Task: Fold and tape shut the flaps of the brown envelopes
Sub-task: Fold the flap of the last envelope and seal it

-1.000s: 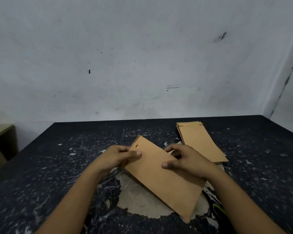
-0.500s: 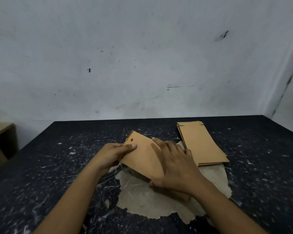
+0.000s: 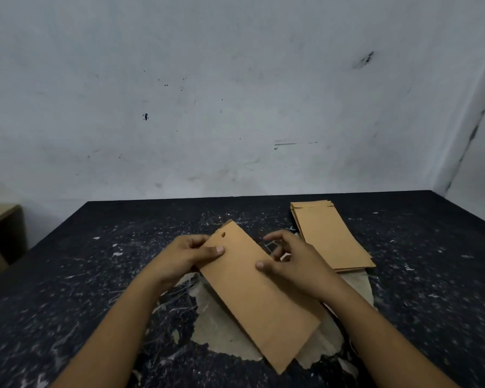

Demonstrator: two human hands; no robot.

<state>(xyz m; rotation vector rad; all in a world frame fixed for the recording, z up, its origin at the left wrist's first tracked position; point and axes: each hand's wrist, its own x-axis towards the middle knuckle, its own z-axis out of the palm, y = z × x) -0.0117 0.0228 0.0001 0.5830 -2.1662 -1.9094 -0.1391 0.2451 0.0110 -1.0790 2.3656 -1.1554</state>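
Near the table's front edge, the left hand (image 3: 188, 254) pinches the brown envelope (image 3: 256, 292) by its left side, thumb on top; the right hand (image 3: 294, 266) grips its right side. No fold or tape shows yet. The envelope stack (image 3: 329, 236), toward the back right, waits. The table (image 3: 101, 264) lies open leftward.

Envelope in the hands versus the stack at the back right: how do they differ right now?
The held envelope is a single one, gripped at its far end by the left hand and right hand; the stack is several envelopes lying untouched on the table. The held envelope runs diagonally and shows a small hole near its top; the stack shows none. Both are plain brown paper.
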